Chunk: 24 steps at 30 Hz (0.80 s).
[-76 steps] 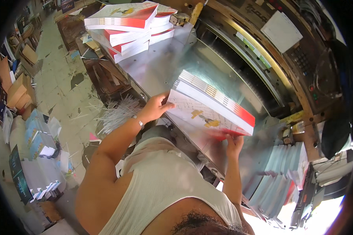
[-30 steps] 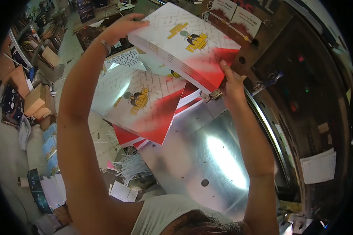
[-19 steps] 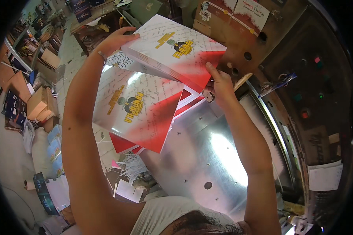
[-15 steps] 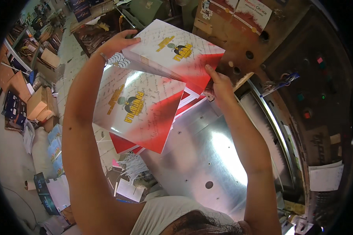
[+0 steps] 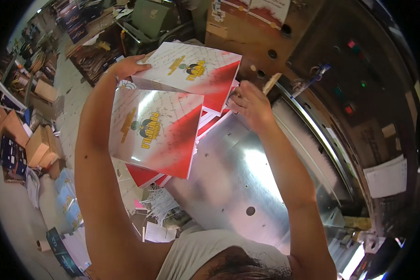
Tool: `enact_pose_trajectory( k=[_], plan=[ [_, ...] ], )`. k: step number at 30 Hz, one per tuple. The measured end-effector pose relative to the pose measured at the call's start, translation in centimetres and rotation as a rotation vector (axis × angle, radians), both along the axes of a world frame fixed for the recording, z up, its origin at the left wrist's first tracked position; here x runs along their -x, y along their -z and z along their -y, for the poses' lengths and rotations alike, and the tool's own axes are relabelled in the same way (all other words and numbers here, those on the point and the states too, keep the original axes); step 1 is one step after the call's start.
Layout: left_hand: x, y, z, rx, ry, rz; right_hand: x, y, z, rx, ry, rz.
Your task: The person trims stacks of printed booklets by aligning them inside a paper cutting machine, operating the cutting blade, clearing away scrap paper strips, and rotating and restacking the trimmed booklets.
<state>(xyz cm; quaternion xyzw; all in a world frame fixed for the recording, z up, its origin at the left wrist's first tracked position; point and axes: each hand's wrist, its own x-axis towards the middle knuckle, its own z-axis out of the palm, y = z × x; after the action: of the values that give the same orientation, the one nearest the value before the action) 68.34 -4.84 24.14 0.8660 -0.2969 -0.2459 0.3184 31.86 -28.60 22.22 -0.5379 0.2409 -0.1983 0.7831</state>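
Note:
A stack of booklets (image 5: 172, 58) with white, red-cornered glossy covers lies at the far end of the metal table. My left hand (image 5: 130, 68) grips its far left corner, fingers along the edge and thumb on the top cover. Just off the right edge of that stack is my right hand (image 5: 252, 106), fingers loosely bent and apart, holding nothing. Nearer to me is a second stack of matching booklets (image 5: 168, 116), turned at an angle to the first. More red-cornered booklets (image 5: 142, 175) stick out beneath it.
The shiny metal table (image 5: 224, 182) has small holes across its surface. At the right stands a dark machine panel (image 5: 378, 79) with coloured buttons, beside a long slot. Paper strips (image 5: 161, 205) hang below the table's left edge. Cardboard boxes (image 5: 42, 144) stand on the floor at the left.
The far stack has come down and slightly nearer, toward the booklets beneath. My right hand has let go of its right edge; my left hand keeps its corner.

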Motion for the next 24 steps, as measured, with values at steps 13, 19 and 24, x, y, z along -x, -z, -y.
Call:
enact_pose_trajectory(
  k=[13,19,24],
  plan=[
    [3.5,-3.8,2.5,-0.096,0.036,0.748,40.1,15.8,-13.5,0.701,0.191,-0.801],
    [22.1,-11.2,-0.3,0.777,0.121,0.888,44.5,17.0,-23.9,1.165,0.25,-1.122],
    [35.9,-7.2,-2.8,1.251,0.536,0.944,45.6,17.9,-24.5,1.145,0.398,-1.024]
  ],
)
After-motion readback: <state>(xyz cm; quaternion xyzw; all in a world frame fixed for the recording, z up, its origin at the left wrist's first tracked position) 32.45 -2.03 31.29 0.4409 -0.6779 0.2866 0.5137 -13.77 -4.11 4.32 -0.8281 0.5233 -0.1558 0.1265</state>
